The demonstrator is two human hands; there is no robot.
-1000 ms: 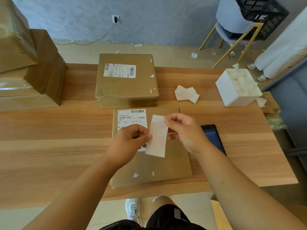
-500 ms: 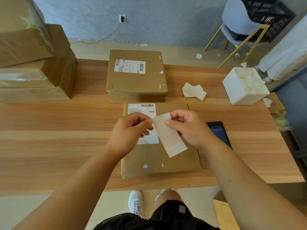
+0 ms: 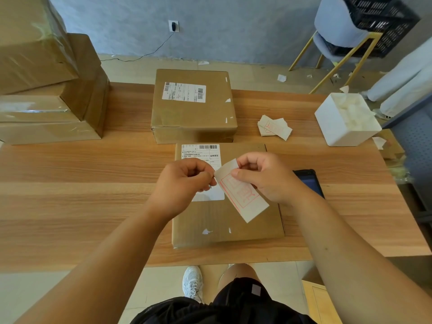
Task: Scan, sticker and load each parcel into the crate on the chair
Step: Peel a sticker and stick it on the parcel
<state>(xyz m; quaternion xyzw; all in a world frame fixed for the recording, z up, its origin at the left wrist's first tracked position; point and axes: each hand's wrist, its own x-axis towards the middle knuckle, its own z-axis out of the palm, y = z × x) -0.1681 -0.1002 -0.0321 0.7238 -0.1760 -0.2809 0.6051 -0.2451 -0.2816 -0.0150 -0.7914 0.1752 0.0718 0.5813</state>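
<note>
A flat brown parcel point(image 3: 254, 224) with a white shipping label lies at the table's front edge. Above it I hold a white sticker point(image 3: 243, 195) printed in red, tilted down to the right. My right hand point(image 3: 266, 176) pinches its upper part. My left hand point(image 3: 184, 183) pinches its top left corner with thumb and fingertips. A taller brown parcel point(image 3: 192, 113) with a label stands behind the flat one. The black crate point(image 3: 378, 22) sits on a blue chair point(image 3: 336, 26) with gold legs at the far right.
Large taped boxes point(image 3: 46, 90) are stacked at the table's left. A small pile of stickers point(image 3: 274, 127) lies right of the taller parcel. A white bin point(image 3: 346, 122) of crumpled paper stands at the right edge. A dark handheld scanner point(image 3: 311, 183) lies beside my right wrist.
The sticker has swung from hanging nearly straight down to slanting down to the right. Both hands stay pinched on its top. The view shifted slightly, parcels unmoved.
</note>
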